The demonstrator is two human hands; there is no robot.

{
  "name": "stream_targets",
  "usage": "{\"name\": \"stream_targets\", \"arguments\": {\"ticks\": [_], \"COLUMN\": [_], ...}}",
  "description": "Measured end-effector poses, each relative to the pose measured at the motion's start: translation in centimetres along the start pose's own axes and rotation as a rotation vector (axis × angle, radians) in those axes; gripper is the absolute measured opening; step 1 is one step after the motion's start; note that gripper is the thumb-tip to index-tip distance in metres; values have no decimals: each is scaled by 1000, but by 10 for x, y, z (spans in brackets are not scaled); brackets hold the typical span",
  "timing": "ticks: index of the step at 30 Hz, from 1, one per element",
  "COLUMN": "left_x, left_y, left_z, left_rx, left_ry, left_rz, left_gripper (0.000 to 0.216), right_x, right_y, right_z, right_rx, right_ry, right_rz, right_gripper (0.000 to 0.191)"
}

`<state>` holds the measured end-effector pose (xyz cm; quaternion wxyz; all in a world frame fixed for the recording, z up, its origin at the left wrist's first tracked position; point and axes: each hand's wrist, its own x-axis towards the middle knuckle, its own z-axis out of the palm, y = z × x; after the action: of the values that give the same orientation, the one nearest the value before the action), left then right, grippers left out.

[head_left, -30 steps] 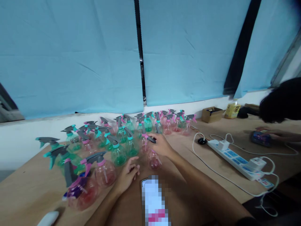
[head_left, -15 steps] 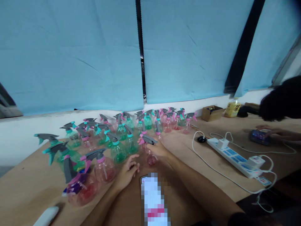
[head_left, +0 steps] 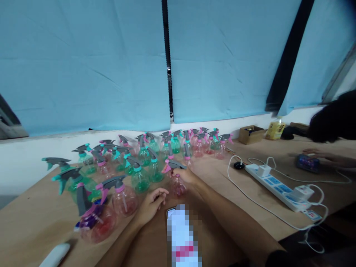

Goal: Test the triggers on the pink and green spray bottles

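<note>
My right hand (head_left: pixel 184 175) is closed around the neck of a pink spray bottle (head_left: pixel 178 188) with a grey and pink trigger head. That bottle stands upright, its nozzle pointing left. My left hand (head_left: pixel 154 203) rests just left of it, fingers loosely bent and apart from the thumb, holding nothing. Close by the left hand are a green spray bottle (head_left: pixel 139 181) and a pink spray bottle (head_left: pixel 125 200). A phone (head_left: pixel 171 212) lies below my hands, its screen mostly blurred out by large pixels.
Several more pink and green spray bottles (head_left: pixel 198 149) fill the table's back and left. On the right are a white power strip (head_left: pixel 274 185) with cables, a cardboard box (head_left: pixel 251 135) and a yellow-labelled bottle (head_left: pixel 275 129). Another person's hand (head_left: pixel 319 154) touches a phone (head_left: pixel 307 163).
The fingers of my left hand have shifted slightly right, nearer the held spray bottle. My right hand keeps its grip on the neck, and the trigger head has turned a little.
</note>
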<state>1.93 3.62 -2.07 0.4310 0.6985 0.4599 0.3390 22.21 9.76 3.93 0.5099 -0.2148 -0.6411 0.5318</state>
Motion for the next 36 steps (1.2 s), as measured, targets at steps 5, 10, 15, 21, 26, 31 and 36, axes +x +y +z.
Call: {"name": "stream_targets", "arguments": {"ticks": [5,10,15,21,26,31,36], "left_x": [0,-1,-1,-2,-2,-2,-2], "left_y": [-3,1,2,2,4,5,6], "left_z": [0,0,1,1,1,1,0], "left_rx": [5,16,27,34,38,16,-22], "left_ry": [-2,-6,-10,-9,-14,-6,9], "left_rz": [-1,2,-8,-9,-12,-10,-25], "left_gripper": [36,34,35,37,37,37,39], "right_x": [1,1,3,4,4,6,8], "right_y": [2,5,11,8,8,7,9], "right_z": [4,3,4,3,4,8,8], "right_rx": [-65,-23,9,-2,9,26,-6], "right_ry": [96,16,103,56,82,104,66], "right_rz": [41,0,15,-11,-2,4,-17], "right_gripper": [14,22,17,20,25,27,29]}}
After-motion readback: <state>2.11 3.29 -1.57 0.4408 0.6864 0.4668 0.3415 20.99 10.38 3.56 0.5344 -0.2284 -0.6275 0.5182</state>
